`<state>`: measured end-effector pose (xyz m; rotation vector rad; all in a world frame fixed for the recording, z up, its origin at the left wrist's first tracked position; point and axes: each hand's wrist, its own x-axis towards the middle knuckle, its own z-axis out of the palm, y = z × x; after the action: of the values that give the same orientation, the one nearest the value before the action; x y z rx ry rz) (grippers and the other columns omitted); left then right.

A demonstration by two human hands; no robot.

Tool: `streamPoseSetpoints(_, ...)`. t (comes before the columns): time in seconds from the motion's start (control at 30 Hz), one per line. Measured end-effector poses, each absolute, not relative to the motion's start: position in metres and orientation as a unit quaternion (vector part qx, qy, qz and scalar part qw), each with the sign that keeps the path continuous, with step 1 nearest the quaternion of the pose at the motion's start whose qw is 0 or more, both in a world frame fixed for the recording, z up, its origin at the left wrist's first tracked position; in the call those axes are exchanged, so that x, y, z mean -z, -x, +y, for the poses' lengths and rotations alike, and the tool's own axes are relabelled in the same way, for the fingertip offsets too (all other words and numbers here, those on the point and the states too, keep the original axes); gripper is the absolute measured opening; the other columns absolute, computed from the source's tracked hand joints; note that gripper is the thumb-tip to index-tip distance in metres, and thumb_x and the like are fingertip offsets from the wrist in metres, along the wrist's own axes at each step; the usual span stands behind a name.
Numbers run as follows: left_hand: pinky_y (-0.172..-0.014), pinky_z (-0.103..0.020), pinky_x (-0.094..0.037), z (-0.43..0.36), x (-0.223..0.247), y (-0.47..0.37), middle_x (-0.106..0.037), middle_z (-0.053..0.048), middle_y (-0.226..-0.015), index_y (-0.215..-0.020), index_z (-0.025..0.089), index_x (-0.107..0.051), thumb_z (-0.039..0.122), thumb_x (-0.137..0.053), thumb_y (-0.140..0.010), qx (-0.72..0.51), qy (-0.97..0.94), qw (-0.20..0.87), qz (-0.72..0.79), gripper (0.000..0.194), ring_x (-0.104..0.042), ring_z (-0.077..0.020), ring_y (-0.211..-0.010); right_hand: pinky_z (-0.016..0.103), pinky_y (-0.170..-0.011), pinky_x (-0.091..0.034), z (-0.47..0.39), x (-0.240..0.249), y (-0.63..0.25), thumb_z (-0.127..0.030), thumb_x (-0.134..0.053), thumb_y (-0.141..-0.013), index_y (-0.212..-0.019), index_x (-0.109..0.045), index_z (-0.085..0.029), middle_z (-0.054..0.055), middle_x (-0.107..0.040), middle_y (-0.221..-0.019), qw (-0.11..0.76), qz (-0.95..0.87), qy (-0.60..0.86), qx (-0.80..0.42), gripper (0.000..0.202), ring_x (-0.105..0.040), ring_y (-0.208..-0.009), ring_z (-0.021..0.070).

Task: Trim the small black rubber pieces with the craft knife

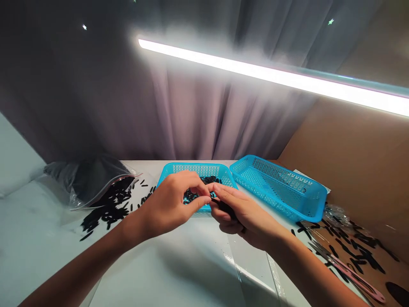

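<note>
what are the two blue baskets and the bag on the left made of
Left basket and right basket: probably glossy moulded plastic, from their shine and regular holes. Bag: likely thin, clear plastic film, judging by its creases and see-through edge.

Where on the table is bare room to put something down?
The table is mostly bare between the forearms and left of the piled black pieces. The right basket looks empty. Crowded: beside the bag and around the scissors.

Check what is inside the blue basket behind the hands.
Small black pieces lie in the basket. The left hand and right hand block part of its inside; whatever sits behind them is hidden.
</note>
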<state>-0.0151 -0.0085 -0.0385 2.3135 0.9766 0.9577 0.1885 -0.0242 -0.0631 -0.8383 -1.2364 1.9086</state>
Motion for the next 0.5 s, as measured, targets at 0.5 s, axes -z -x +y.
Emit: streamPoseSetpoints(0.5,-0.062,-0.020,-0.045,-0.016,0.031,0.014,-0.074,0.008,-0.076,-0.078,0.023,-0.073,0.016,-0.072,-0.094,-0.462,-0.795,0.185,0.347,0.017,-0.063,-0.0074,-0.071,0.023,-0.044,-0.019,-0.036,0.054,-0.188,-0.043,-0.065,-0.103,-0.107,-0.060,-0.021,-0.009,-0.046,-0.065,0.461,-0.644,0.365,-0.490,0.023,-0.025,-0.052,0.0077)
